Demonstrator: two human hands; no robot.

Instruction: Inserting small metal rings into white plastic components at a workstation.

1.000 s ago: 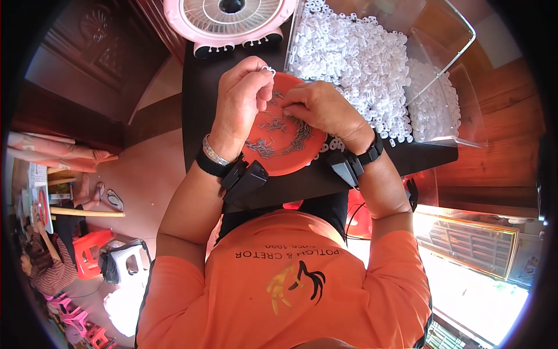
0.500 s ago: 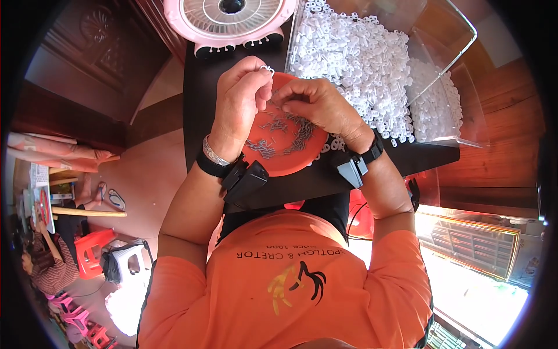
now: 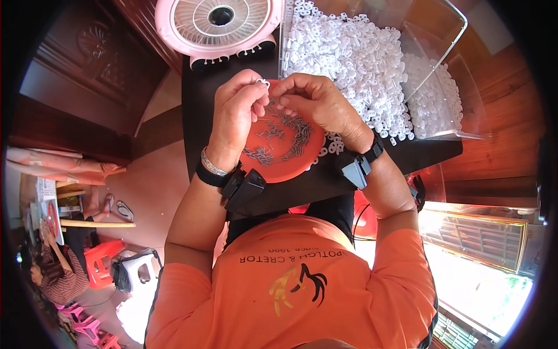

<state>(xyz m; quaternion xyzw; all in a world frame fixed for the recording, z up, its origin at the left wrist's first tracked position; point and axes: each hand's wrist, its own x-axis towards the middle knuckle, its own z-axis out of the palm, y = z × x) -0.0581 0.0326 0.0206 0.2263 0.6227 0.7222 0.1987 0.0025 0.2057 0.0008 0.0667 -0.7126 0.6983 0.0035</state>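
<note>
While both hands are meeting over the far edge of an orange plate [image 3: 279,166], the left hand [image 3: 235,113] is pinching a small white plastic clip [image 3: 263,82] between thumb and fingertips, holding it up just above the plate's rim. The right hand [image 3: 317,104] is coming in from the other side, its fingertips bunched together and touching, or nearly touching, the clip; whether something thin is pinched between them cannot be told, as it is too small to see. The plate is sitting on a black table [image 3: 200,104] close to the person's body, and it is carrying a scatter of small dark metal pins [image 3: 285,131] lying loose across its middle. A few white clips are lying on the table just beside the plate's right edge, under the right wrist. Both wrists are wearing black strapped devices, and the left wrist is also wearing a silver bracelet [image 3: 212,166]. Beyond the hands, a clear plastic bin [image 3: 447,35] is holding a large heap of white clips [image 3: 354,55], spilling toward the right hand. A pink fan [image 3: 218,23] is standing at the far end of the table, left of the bin.
</note>
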